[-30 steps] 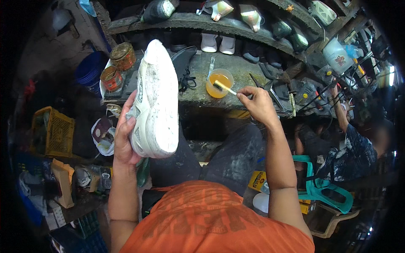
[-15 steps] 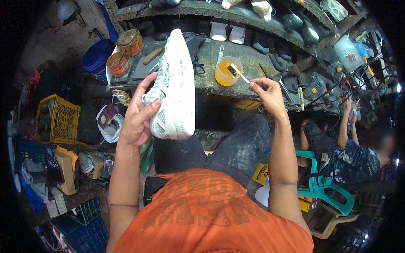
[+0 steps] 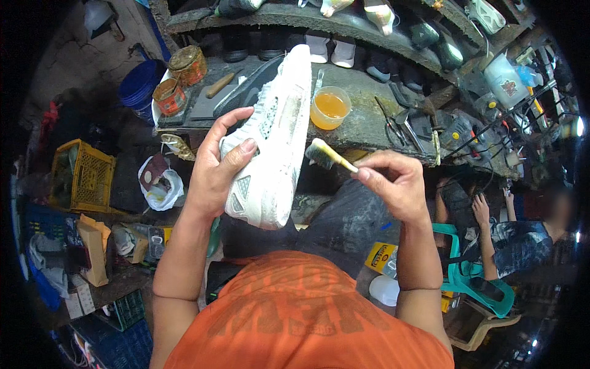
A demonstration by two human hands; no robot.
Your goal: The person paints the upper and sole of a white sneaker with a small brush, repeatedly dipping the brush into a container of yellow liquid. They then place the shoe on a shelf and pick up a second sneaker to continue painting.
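Note:
My left hand [image 3: 218, 169] grips a white sneaker [image 3: 276, 141] around its side, holding it lengthwise with the toe pointing away from me and its side and sole edge turned up. My right hand [image 3: 390, 184] pinches the pale yellow handle of a small dark-bristled brush [image 3: 326, 154] between thumb and fingers. The bristles are just right of the shoe; whether they touch it I cannot tell. Behind the brush, on the worn bench [image 3: 369, 132], stands a clear plastic cup [image 3: 330, 109] of orange liquid, with a narrow clear item [image 3: 319, 82] beside it.
A shoe shelf [image 3: 283, 27] spans the back. Tins [image 3: 187, 67], blue buckets [image 3: 138, 89] and a yellow crate [image 3: 86, 175] are at left; cluttered tools [image 3: 461, 135] at right. A co-worker [image 3: 516, 246] sits at right by a teal chair [image 3: 485, 295].
My right hand has lifted the brush out of the cup and brought it nearer me, toward the shoe. My left hand has shifted the sneaker rightward and turned it more onto its side.

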